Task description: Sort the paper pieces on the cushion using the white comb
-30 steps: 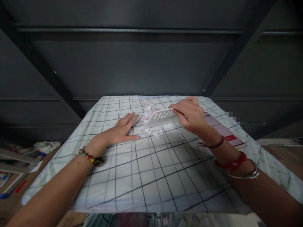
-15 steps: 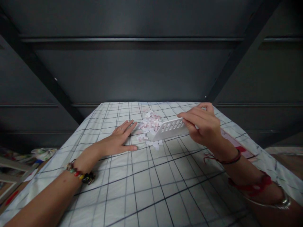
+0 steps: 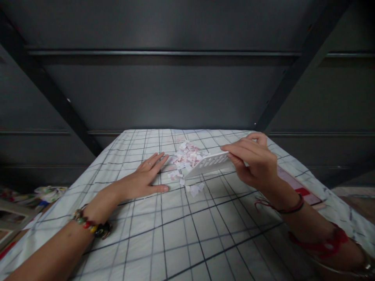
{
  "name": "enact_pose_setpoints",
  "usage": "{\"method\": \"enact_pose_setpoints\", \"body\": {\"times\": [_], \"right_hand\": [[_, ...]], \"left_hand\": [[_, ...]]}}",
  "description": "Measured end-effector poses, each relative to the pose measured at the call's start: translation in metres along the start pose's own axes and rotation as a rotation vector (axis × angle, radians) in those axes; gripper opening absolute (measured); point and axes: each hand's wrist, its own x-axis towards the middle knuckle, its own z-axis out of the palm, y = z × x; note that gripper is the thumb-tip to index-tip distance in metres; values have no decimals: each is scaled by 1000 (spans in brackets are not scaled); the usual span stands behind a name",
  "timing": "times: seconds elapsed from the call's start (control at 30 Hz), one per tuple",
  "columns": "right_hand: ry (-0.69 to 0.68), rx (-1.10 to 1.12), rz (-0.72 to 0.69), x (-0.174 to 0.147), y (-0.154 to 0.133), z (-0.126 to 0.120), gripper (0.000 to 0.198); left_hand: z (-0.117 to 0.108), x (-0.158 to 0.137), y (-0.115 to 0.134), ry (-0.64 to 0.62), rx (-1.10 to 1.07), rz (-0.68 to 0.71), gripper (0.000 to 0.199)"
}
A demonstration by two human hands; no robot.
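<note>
A heap of small torn paper scraps [image 3: 187,155], white with pink marks, lies on the checked cloth [image 3: 175,226]. My left hand [image 3: 145,177] rests flat on the cloth just left of the heap, fingers stretched and thumb apart, holding nothing. Between thumb and fingers, my right hand [image 3: 254,160] pinches the right end of a white slotted plastic piece [image 3: 209,164]. This piece is tilted, and its left edge comes down at the near right side of the heap. A few loose scraps [image 3: 195,189] lie nearer to me, below that edge.
A phone-like flat pink item [image 3: 299,187] lies on the cloth under my right forearm. Behind the table stands a dark panelled wall [image 3: 152,89]. Cluttered items [image 3: 49,193] and a pale frame [image 3: 14,222] are at the lower left, beyond the cloth's edge.
The white slotted piece has tipped flatter, its left edge shifting slightly left. Scraps near me have moved a little closer. My left hand has barely moved; the whole view has shifted slightly.
</note>
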Motion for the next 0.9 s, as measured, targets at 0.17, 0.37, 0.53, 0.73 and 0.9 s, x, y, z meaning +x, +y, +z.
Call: {"method": "enact_pose_setpoints", "body": {"times": [0.17, 0.37, 0.53, 0.73, 0.9], "right_hand": [[-9, 34, -50, 0, 1, 0, 18], [16, -16, 13, 1, -1, -3, 16], [-19, -6, -29, 1, -2, -3, 19], [25, 24, -57, 2, 4, -12, 13], [-47, 85, -43, 4, -7, -7, 17]], "left_hand": [[1, 0, 0, 5, 3, -2, 91], [1, -1, -1, 3, 12, -4, 91], [2, 0, -3, 7, 5, 4, 89], [1, 0, -1, -2, -9, 8, 89], [0, -1, 1, 4, -21, 1, 87]]}}
